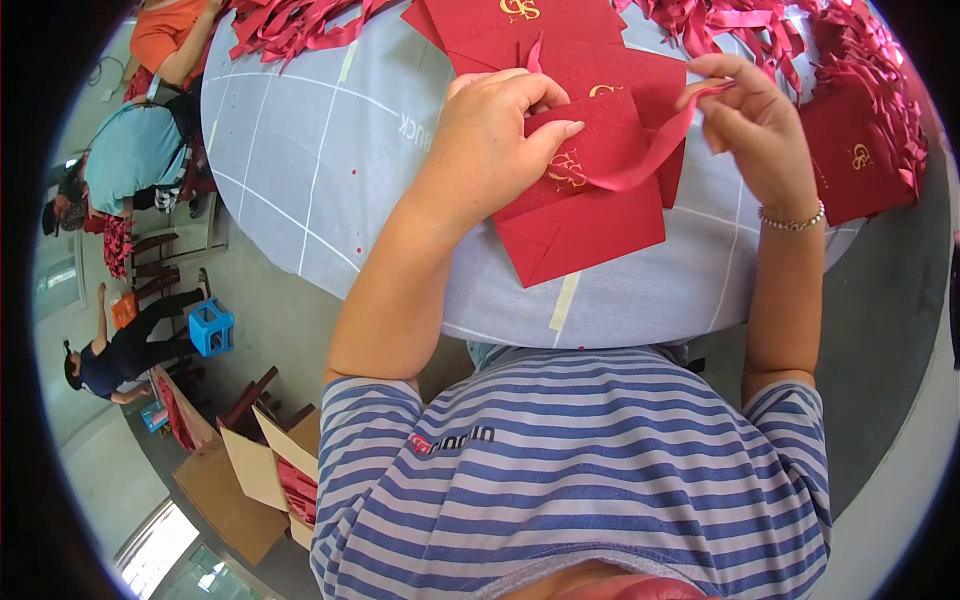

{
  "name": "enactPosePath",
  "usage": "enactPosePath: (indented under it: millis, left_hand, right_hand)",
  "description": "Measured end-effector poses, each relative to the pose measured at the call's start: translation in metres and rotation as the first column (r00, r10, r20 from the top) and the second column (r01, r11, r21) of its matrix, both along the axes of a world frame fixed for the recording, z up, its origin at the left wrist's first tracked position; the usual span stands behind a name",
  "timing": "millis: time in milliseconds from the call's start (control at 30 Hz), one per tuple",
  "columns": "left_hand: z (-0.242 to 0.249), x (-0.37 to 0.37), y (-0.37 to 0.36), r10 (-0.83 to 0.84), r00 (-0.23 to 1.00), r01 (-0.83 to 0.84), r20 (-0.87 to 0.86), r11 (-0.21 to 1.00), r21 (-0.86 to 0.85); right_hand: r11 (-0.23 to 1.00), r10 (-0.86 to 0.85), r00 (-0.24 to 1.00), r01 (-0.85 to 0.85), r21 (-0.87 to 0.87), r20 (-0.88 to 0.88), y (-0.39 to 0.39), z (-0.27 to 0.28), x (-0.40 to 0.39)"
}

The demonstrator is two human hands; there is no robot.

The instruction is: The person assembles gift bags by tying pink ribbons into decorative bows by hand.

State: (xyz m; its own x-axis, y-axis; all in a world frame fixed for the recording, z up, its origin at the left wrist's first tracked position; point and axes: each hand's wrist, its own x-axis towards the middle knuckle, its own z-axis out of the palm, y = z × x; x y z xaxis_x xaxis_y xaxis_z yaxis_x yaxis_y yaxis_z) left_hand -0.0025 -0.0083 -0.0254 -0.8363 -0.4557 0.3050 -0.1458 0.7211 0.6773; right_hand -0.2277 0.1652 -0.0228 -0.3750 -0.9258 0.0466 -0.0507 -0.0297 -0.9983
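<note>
A red paper gift bag [590, 215] with gold lettering lies before me near the table's front edge. My left hand [505, 135] grips its upper left edge, thumb on the front face and fingers behind. Raised to the right, my right hand [750, 125] pinches the end of a red ribbon [655, 155]. The ribbon curves down from those fingers across the front of the bag toward the lettering. Another red bag [660, 95] lies just beyond, partly covered by the first bag. How the ribbon's other end joins the bag is hard to make out.
The round table wears a grey-blue checked cloth [290, 150]. More red bags [500, 30] and loose ribbons [300, 30] lie at the far side. A bag pile with ribbons [860, 150] stands at right. Open cardboard boxes [250, 470], a blue stool [210, 328] and several people are at left.
</note>
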Motion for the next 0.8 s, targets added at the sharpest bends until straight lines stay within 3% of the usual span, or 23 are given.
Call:
enactPosePath:
  millis: [233,367,433,467,533,633,800]
  left_hand:
    - [0.0,-0.001,0.0,-0.005,1.0,0.005,0.011,1.0,-0.001]
    - [-0.001,0.0,-0.001,-0.043,0.999,0.041,-0.014,0.992,-0.123]
    - [-0.002,0.0,-0.001,-0.058,0.998,0.053,-0.022,0.985,-0.163]
    - [-0.002,0.0,0.0,-0.047,0.999,0.043,-0.018,0.988,-0.148]
    - [-0.001,0.0,0.0,-0.038,0.999,0.036,-0.015,0.99,-0.133]
    - [0.001,0.0,0.002,-0.027,1.0,0.027,0.003,0.993,-0.114]
    - [-0.002,0.0,0.0,-0.057,0.998,0.051,-0.032,0.987,-0.155]
  right_hand:
    - [0.974,0.223,0.969,-0.216,0.073,-0.107,-0.012,0.01,0.046]
    - [0.971,0.226,0.96,-0.209,0.113,-0.165,-0.014,0.001,0.047]
    - [0.994,0.097,0.948,-0.109,-0.024,-0.304,-0.016,0.0,0.052]
    - [0.994,0.097,0.948,-0.109,-0.023,-0.302,-0.016,0.002,0.054]
    - [0.998,0.048,0.996,-0.046,0.032,-0.072,-0.016,0.005,0.055]
    - [0.999,-0.035,0.997,0.038,0.038,-0.076,-0.017,0.004,0.056]
    - [0.995,-0.023,0.981,0.04,0.086,-0.192,-0.016,-0.011,0.056]
